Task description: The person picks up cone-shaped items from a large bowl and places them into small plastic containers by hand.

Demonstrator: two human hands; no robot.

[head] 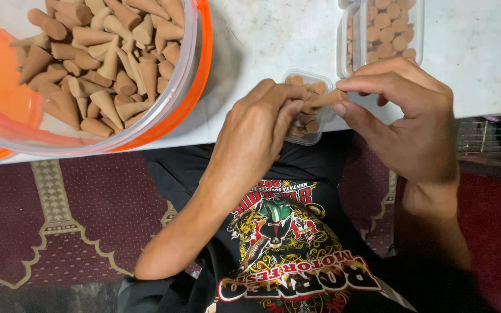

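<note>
Head cam looks straight down at a white table [273, 35] edge, with the person seated on a dark red patterned carpet [76, 220].

Left hand [256, 139]: fingers curled in, tips bunched over the small clear box [307, 110], pinching cones there. Looks closed on 1 or more cones, exact count hidden by the fingers. Hand sits low on the box rim, likely to steady the box and keep the cones already in it upright.

Right hand [404, 116]: thumb and forefinger pinched shut on 1 cone [326, 98], the other fingers loosely curled. Cone lies roughly level, just over the box opening, touching or nearly touching the left fingertips. The tip grip suits fine aiming into a tight slot.

The box sits at the near table edge, right in front of the body, so both hands reach it with short moves. It is partly filled with brown cones.

Big clear tub [195, 69] with an orange rim, at upper left, holds a loose heap of the same cones and is tilted toward the person, which keeps the supply easy to grab. 2 filled boxes [387, 29] sit at the far right, well apart from the working box, with cones packed close inside.
</note>
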